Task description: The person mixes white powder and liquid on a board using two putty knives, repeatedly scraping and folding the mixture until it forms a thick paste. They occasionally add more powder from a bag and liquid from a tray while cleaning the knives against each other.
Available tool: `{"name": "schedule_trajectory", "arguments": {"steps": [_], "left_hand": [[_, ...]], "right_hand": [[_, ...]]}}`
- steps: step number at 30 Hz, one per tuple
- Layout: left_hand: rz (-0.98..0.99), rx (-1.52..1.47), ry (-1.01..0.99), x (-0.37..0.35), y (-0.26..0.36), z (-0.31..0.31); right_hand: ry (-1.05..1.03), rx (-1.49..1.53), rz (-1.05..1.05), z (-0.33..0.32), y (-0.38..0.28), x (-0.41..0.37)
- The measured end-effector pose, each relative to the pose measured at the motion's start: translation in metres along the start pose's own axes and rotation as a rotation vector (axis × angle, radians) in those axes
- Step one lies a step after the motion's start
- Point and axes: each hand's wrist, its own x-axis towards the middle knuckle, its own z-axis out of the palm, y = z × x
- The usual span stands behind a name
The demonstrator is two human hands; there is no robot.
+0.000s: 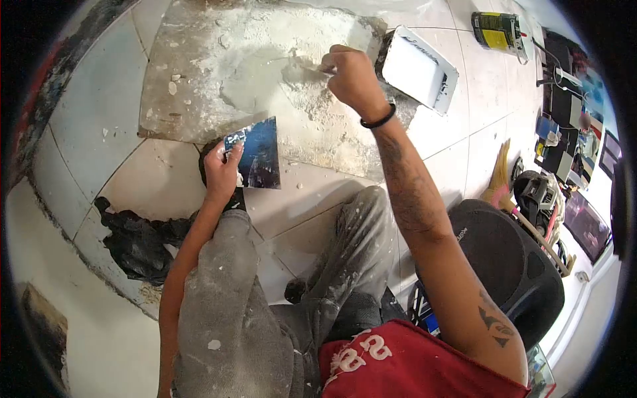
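At the far left, a crumpled heap of black, plastic-looking sheeting lies on pale floor tiles, beside the person's left forearm. Next comes the left hand, its thumb and fingers clamped on the left side of a flat rectangular blade, blue above and dark below, with white smears near the grip. That blade sits just to the right of the left hand, its upper corner overlapping the near edge of a large, worn brown board. The board spreads beyond both hands, crusted with white, and a smooth wet patch of greyish-white paste lies on it, ahead of the left hand and to the left of the right one. The right hand, well apart from the left and with a black band at its wrist, is held over the board with its fingers curled; something thin and blurred shows by the fingertips, but whether they are clamped on it cannot be told. Just right of that hand, a shallow white rectangular tray overlaps the board's edge. Farther right, a yellow-and-black bucket lies on the tiles.
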Motion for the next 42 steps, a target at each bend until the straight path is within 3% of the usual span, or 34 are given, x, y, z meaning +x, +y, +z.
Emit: {"name": "schedule_trajectory", "arguments": {"steps": [2, 3, 6, 7, 10, 11, 12, 16, 18, 19, 23, 26, 30, 34, 38, 41, 42], "left_hand": [[0.009, -0.064, 0.023, 0.001, 0.001, 0.001], [0.022, -0.04, -0.003, 0.001, 0.003, -0.001], [0.023, -0.04, 0.019, 0.004, -0.01, -0.002], [0.023, -0.014, 0.024, 0.002, -0.003, -0.001], [0.04, 0.021, 0.027, 0.003, -0.005, -0.001], [0.021, -0.016, 0.035, 0.001, -0.007, 0.001], [0.011, -0.05, 0.048, 0.002, -0.007, 0.001], [0.032, 0.035, 0.037, 0.001, 0.005, -0.001], [0.022, 0.056, 0.016, 0.003, 0.004, -0.001], [0.067, 0.036, 0.023, 0.002, 0.002, 0.0], [0.033, -0.009, 0.025, 0.002, 0.0, -0.001], [0.014, 0.013, 0.018, 0.002, 0.005, -0.001], [0.069, 0.024, 0.012, 0.003, 0.005, 0.0], [0.077, 0.009, -0.001, 0.003, 0.003, -0.001], [-0.056, -0.1, 0.036, 0.005, 0.001, 0.001], [-0.053, -0.051, 0.02, 0.016, 0.024, -0.002], [-0.05, -0.026, 0.008, 0.019, 0.034, -0.005]], "right_hand": [[0.021, 0.09, 0.07, 0.023, 0.006, -0.008], [0.024, -0.005, -0.016, 0.034, 0.012, -0.014], [-0.127, 0.107, 0.13, 0.019, 0.01, -0.01], [-0.141, 0.022, 0.063, 0.009, 0.009, -0.001], [0.019, -0.02, 0.002, 0.004, 0.008, 0.01], [0.028, 0.022, 0.145, 0.018, 0.008, 0.007], [0.039, 0.016, 0.104, 0.035, 0.018, -0.001], [-0.206, 0.003, 0.072, 0.002, 0.011, 0.011], [0.039, 0.026, 0.017, 0.006, 0.012, 0.02], [0.048, -0.011, -0.043, 0.009, 0.014, 0.025], [-0.055, -0.006, -0.01, 0.034, 0.006, 0.005], [-0.217, -0.027, 0.022, 0.017, 0.016, 0.009], [0.019, -0.025, -0.055, 0.0, 0.007, 0.035], [0.119, -0.021, -0.064, 0.04, 0.003, 0.03], [-0.109, 0.05, -0.043, 0.032, -0.001, 0.005], [-0.128, 0.118, 0.092, 0.001, 0.002, 0.009], [0.0, 0.16, 0.043, -0.002, 0.007, 0.006]]}}
